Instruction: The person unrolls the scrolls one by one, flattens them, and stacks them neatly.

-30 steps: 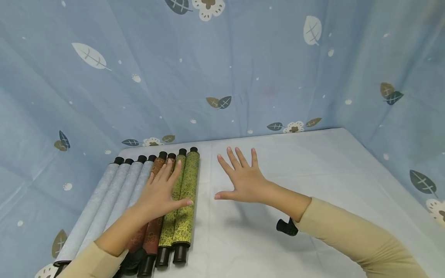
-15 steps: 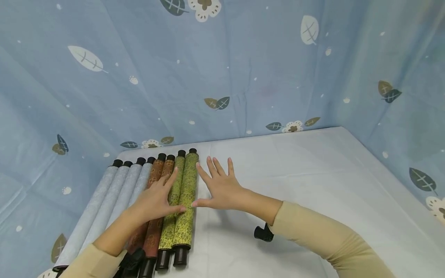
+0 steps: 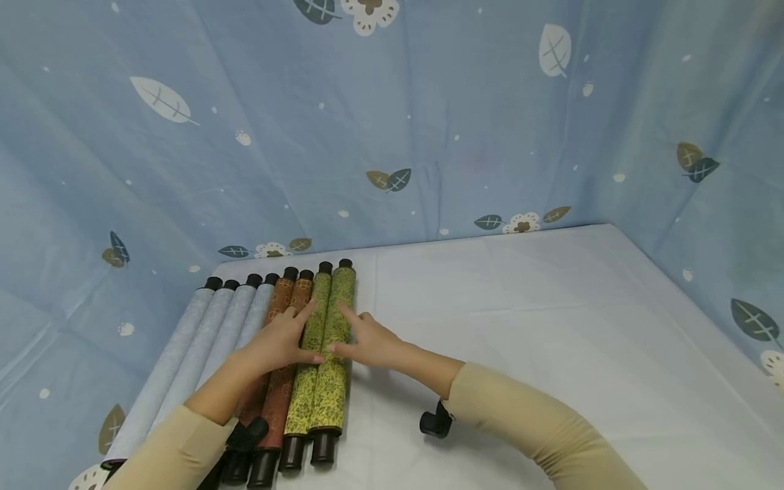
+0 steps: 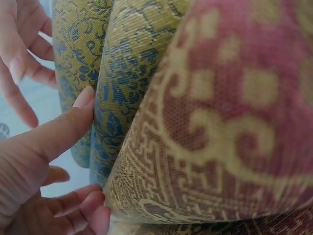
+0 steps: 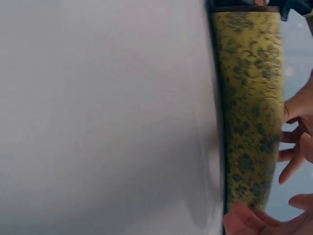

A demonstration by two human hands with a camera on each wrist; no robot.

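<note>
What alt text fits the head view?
Left hand and right hand at two yellow-green rolls, ending a row with two brown rolls and four pale blue rolls on a white table. Behind hangs a blue leaf-print curtain.

Both arms extended forward, converging. Left arm (image 3: 177, 449) slants up from lower left; right arm (image 3: 527, 412) comes in from lower right. Wrists bare. Left hand (image 3: 275, 344): back upward, thumb and index finger spread wide, remaining fingers loosely bent. Right hand (image 3: 372, 340): thumb and index finger apart, pointing toward left hand. Thumb tips near each other, separate.
</note>
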